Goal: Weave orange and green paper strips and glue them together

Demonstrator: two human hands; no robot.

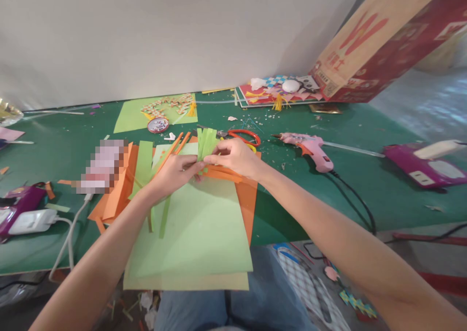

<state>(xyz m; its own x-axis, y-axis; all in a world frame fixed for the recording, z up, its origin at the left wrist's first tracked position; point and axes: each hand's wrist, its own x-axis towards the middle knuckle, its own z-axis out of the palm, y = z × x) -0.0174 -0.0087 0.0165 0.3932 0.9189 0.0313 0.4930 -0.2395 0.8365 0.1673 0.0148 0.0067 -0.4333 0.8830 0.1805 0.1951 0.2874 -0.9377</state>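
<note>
Both hands meet over a stack of paper near the table's middle. My left hand [178, 169] pinches the lower end of several green paper strips [207, 143], which stand up in a bunch. From the right, my right hand [235, 156] has its fingers closed on the same bunch. Beneath lie light green paper sheets [197, 229], with orange paper [248, 204] under them. Orange strips [222, 174] lie by my right hand, and more orange strips [178, 146] stick out behind my left. Red-handled scissors [245, 137] rest just beyond my right hand.
A pink glue gun [310, 148] lies to the right, its cord trailing off the table's front edge. Purple power strips [425, 163] sit at both sides. A blurred-out phone [104, 165] is charging at left. Behind are a bead dish [158, 124] and a paper bag [383, 39].
</note>
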